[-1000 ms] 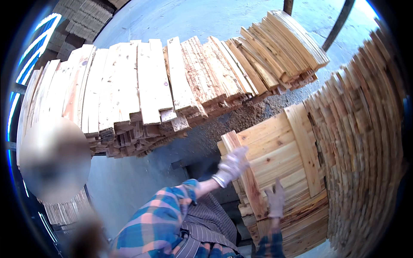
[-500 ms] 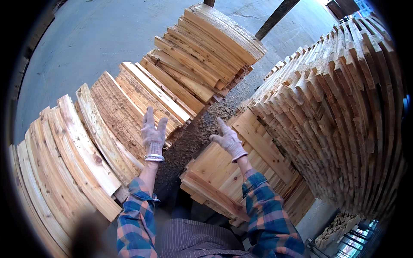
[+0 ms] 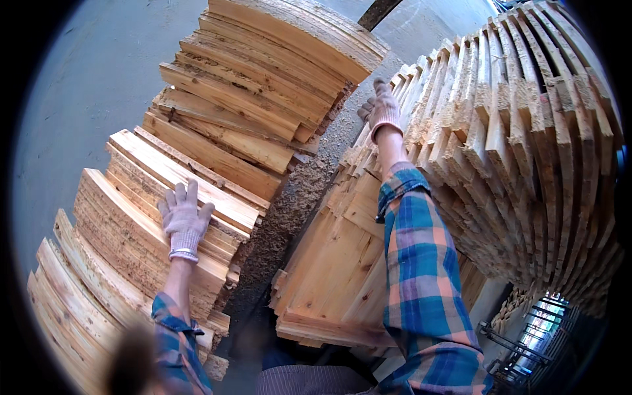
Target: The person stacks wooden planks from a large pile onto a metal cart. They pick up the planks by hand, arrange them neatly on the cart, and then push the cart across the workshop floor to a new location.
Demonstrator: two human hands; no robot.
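My left hand (image 3: 184, 217), in a pale knit glove, rests with its fingers spread on the row of wooden boards (image 3: 141, 227) at the left. Under its fingertips lies a lighter board (image 3: 187, 181). My right hand (image 3: 384, 110), gloved the same way, is stretched far forward beside the tall stack of boards (image 3: 454, 99) on the right. Its fingers are apart and I see nothing in them. Whether it touches the stack's edge, I cannot tell. Below my right forearm lies a lower pile of flat boards (image 3: 336, 270).
Further along the left row stands a large bundle of boards (image 3: 263, 72), several leaning unevenly. A strip of ground strewn with wood debris (image 3: 276, 220) runs between the row and the right piles. Grey floor (image 3: 92, 85) spreads beyond the row. A dark beam (image 3: 378, 13) shows at the top.
My left hand has moved left and down onto the boards. My right hand has reached forward and right, away from above the low pile. The view has shifted forward.
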